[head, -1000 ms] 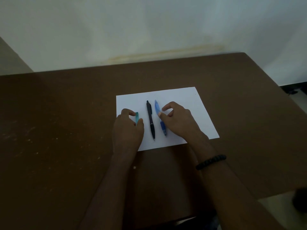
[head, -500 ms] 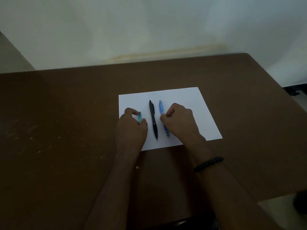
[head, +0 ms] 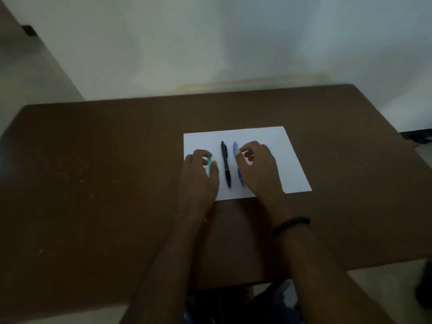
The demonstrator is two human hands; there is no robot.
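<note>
Three pens are being laid out roughly parallel on a white sheet of paper (head: pixel 268 139), which is sitting on a brown table (head: pixel 105 183). The teal pen (head: pixel 209 163) on the left is being pinched between the thumb and curled forefinger of the left hand (head: pixel 198 174), low over the sheet. Whether it's actually being lifted can't be told, the pic's pretty blurry. The blue pen (head: pixel 236 148) on the right is being pinched toward its far end by the right hand (head: pixel 257 167), fingers curled in, and its near half is being partly hidden by that hand. The black pen (head: pixel 225 163) in the middle isn't being touched by anything, though both hands are just beside it. A black bead bracelet (head: pixel 291 224) is being worn on the right wrist.
</note>
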